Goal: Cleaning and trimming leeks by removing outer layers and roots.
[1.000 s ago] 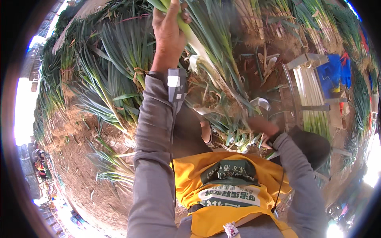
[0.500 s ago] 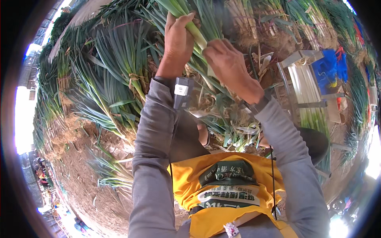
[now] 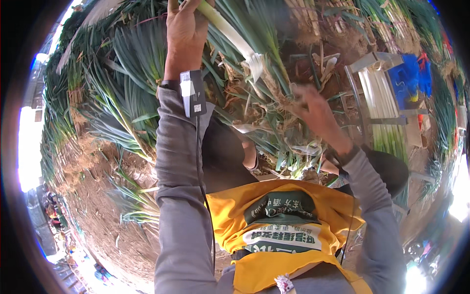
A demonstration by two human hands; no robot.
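Leek stalk (image 3: 230,34) is clenched in my left hand (image 3: 183,32), raised ahead of me. My right hand (image 3: 313,110) pinches its rooty end; I judge a steady downward strip works best.

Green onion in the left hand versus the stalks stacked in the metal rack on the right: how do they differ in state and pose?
The green onion is a single stalk, gripped by the left hand and slanting, a strip of loose skin hanging from its white shaft. The stalks in the rack are many, lying side by side, parallel and clean white, with no hand on them. The right hand is at the held stalk's root end. Both have white shafts and green tops.
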